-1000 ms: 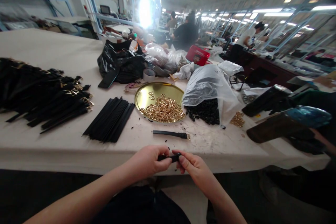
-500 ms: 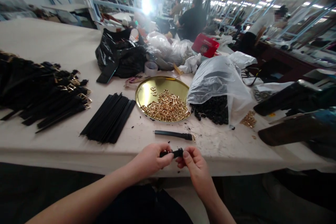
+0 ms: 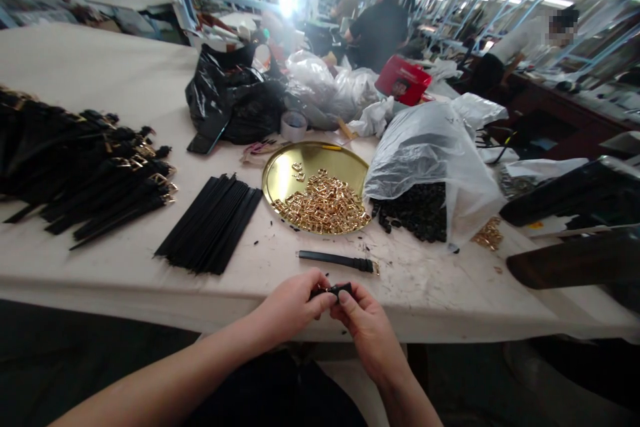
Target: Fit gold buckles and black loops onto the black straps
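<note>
**Both hands pinched on one short black strap at the table edge**

Left hand (image 3: 295, 303) and right hand (image 3: 363, 323) together, fingertips clamped on a small black strap piece (image 3: 333, 291), just off the near edge of the table (image 3: 125, 280). Closer than half a second ago, grip tightened, strap end now nearly swallowed between the thumbs (fitting work under way, by the look of it). Just beyond: a finished strap (image 3: 337, 260) flat on the cloth, then the gold tray (image 3: 280, 170) of buckles (image 3: 325, 207). Loose black strips (image 3: 213, 223) well off to the left.
</note>
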The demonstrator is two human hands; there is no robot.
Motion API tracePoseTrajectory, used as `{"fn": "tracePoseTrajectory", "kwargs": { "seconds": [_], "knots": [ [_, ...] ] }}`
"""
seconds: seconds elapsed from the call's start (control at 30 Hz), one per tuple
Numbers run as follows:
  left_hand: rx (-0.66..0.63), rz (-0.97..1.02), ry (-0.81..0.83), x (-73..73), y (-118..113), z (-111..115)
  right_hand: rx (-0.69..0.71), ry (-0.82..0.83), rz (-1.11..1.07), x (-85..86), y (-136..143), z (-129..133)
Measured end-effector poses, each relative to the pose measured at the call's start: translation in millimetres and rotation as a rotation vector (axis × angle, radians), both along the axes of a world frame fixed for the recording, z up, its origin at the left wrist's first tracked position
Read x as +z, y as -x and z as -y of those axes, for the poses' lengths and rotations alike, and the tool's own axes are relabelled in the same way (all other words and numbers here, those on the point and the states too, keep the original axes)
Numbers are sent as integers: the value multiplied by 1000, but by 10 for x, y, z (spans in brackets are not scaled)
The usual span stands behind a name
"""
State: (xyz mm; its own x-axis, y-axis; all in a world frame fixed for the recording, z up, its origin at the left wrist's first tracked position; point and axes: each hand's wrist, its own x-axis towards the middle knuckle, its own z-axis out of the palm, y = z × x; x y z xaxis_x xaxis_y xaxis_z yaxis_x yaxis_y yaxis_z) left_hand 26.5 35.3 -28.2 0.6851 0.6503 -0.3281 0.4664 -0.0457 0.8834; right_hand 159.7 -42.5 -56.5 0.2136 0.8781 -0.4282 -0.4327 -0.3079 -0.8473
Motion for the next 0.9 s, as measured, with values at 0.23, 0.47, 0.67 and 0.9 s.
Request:
{"fn": "tracePoseTrajectory", "kwargs": {
  "seconds": [0.23,0.47,0.67,0.9],
  "knots": [
    [114,66,217,-83,52,15,-70,-59,393,51,19,41],
    [130,83,157,-34,38,105,-48,-285,595,162,108,221],
    [70,135,160,96,50,268,5,-103,155,127,73,331],
    [47,52,-26,60,103,378,117,-98,-65,120,63,437]
  ]
}}
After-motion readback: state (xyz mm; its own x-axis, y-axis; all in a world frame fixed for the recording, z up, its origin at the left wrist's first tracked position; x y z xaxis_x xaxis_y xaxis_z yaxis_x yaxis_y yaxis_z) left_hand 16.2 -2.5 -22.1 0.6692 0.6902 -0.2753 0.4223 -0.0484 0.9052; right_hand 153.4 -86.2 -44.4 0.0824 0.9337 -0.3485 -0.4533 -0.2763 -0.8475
